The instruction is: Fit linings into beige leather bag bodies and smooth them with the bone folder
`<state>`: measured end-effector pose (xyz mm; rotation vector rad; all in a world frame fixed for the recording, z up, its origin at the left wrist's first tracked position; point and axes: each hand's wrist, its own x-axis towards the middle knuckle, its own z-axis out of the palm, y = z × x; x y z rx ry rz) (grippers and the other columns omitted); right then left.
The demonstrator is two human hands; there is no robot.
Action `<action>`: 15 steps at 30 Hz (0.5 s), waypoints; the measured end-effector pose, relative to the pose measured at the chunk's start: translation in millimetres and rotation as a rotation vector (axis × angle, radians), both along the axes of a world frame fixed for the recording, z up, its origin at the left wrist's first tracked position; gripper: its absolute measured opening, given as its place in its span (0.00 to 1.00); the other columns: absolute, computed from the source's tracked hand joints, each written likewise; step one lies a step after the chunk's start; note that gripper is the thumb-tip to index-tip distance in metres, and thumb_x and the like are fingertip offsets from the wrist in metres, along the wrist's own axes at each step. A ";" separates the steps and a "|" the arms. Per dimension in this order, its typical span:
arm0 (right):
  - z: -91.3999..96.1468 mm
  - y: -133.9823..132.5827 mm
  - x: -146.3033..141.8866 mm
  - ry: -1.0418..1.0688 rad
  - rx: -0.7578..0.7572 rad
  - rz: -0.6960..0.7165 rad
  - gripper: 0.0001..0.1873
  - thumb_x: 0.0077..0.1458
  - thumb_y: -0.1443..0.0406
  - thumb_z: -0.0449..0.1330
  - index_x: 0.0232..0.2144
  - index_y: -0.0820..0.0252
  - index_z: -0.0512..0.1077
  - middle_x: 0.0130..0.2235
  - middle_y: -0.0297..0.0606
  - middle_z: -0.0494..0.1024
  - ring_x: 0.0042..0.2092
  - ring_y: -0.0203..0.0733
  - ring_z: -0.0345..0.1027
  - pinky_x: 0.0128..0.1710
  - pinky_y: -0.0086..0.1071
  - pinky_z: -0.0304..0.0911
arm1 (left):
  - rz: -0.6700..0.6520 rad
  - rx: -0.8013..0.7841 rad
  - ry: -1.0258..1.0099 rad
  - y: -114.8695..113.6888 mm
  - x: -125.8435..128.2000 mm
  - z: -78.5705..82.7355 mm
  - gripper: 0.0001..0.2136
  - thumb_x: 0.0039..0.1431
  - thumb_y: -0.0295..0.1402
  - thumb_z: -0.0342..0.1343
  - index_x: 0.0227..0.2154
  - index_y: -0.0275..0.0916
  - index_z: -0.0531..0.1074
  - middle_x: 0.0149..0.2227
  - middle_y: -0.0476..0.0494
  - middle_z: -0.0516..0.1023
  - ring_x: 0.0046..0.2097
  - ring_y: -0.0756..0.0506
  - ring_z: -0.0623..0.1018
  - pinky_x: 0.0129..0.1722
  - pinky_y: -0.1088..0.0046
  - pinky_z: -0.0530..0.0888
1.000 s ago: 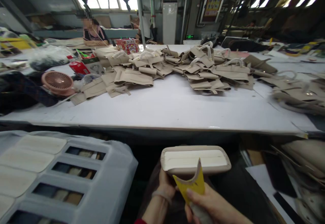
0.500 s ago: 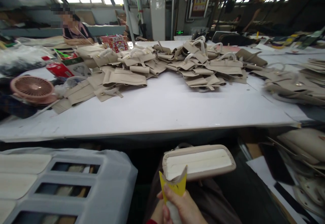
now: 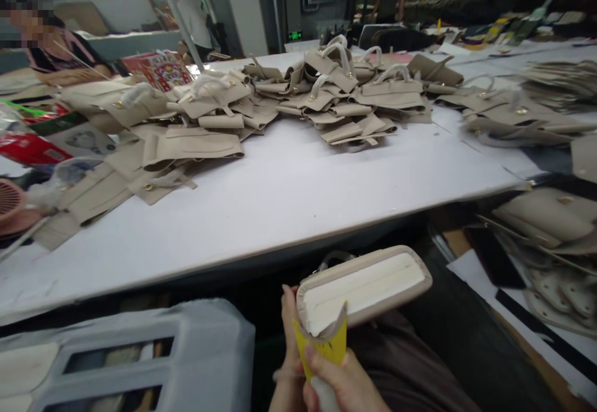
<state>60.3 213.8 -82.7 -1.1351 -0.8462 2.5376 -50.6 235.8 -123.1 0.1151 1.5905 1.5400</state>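
A beige handbag point(image 3: 364, 287) lies tilted over my lap, its white, flat side facing me and a handle showing behind it. My right hand point(image 3: 342, 381) is closed around the pale handle of a yellow scraper point(image 3: 326, 345) with a concave, notched top edge. The scraper's tip overlaps the bag's near left corner; whether it touches cannot be made out. My left hand point(image 3: 290, 322) reaches up along the bag's left end, fingers stretched out and partly hidden behind the bag and the scraper.
Beyond my lap stands a white table point(image 3: 261, 194) with piles of beige bag pieces point(image 3: 345, 101). A grey plastic-covered rack point(image 3: 209, 350) is at lower left. To the right lie a dark phone point(image 3: 494, 256) and more bag parts point(image 3: 550, 219). A person point(image 3: 69, 57) sits across the table.
My left hand has moved up from beside the scraper handle to the bag's left end. The bag is tilted more, its right end higher. The whole view has turned to the right.
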 end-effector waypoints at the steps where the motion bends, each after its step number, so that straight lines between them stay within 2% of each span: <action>1: 0.5 0.8 -0.1 -0.002 0.002 0.009 0.39 0.44 0.35 0.60 0.30 0.68 0.74 0.16 0.35 0.68 0.17 0.33 0.60 0.20 0.28 0.55 | 0.016 0.032 0.005 6.2 -5.0 7.3 0.25 0.65 0.53 0.45 0.51 0.38 0.70 0.55 0.39 0.73 0.55 0.41 0.73 0.56 0.57 0.69; 2: 1.0 1.3 -0.1 -0.008 -0.004 0.012 0.39 0.43 0.34 0.61 0.29 0.68 0.73 0.16 0.34 0.68 0.17 0.33 0.60 0.20 0.28 0.55 | 0.007 0.080 -0.003 11.1 -9.3 16.0 0.28 0.65 0.55 0.40 0.51 0.39 0.71 0.55 0.40 0.73 0.56 0.42 0.72 0.57 0.60 0.68; 4: 2.3 1.7 -0.1 -0.019 -0.025 0.010 0.38 0.41 0.34 0.61 0.28 0.66 0.72 0.16 0.33 0.67 0.17 0.32 0.59 0.19 0.27 0.54 | -0.135 0.178 -0.009 17.0 -15.2 34.8 0.32 0.65 0.58 0.36 0.49 0.38 0.74 0.53 0.40 0.76 0.56 0.42 0.73 0.55 0.66 0.68; 6: 3.4 1.6 0.4 -0.021 -0.043 0.012 0.38 0.42 0.34 0.61 0.28 0.65 0.72 0.16 0.32 0.67 0.16 0.32 0.59 0.19 0.27 0.53 | -0.360 0.212 0.036 19.3 -17.4 50.1 0.32 0.64 0.57 0.40 0.43 0.34 0.79 0.47 0.37 0.80 0.50 0.40 0.77 0.48 0.68 0.71; 8: 4.0 1.1 1.3 -0.002 -0.051 0.026 0.37 0.43 0.34 0.61 0.28 0.65 0.71 0.16 0.31 0.67 0.17 0.32 0.60 0.19 0.26 0.53 | -0.481 0.165 0.093 19.7 -16.7 57.2 0.30 0.63 0.56 0.45 0.39 0.32 0.80 0.41 0.35 0.82 0.41 0.41 0.79 0.39 0.70 0.72; 11: 3.5 0.0 3.0 0.028 -0.072 0.039 0.37 0.43 0.35 0.61 0.28 0.65 0.71 0.16 0.31 0.66 0.16 0.32 0.60 0.19 0.26 0.53 | -0.467 0.117 0.124 18.7 -14.2 53.6 0.29 0.63 0.54 0.47 0.39 0.32 0.81 0.37 0.36 0.83 0.36 0.42 0.80 0.33 0.72 0.71; 15: 2.1 -0.9 4.9 0.024 -0.118 0.038 0.36 0.42 0.35 0.62 0.28 0.65 0.71 0.14 0.30 0.66 0.15 0.31 0.58 0.17 0.25 0.50 | -0.460 0.101 0.194 16.4 -13.0 45.4 0.27 0.65 0.53 0.47 0.39 0.32 0.81 0.36 0.36 0.83 0.37 0.41 0.80 0.36 0.70 0.72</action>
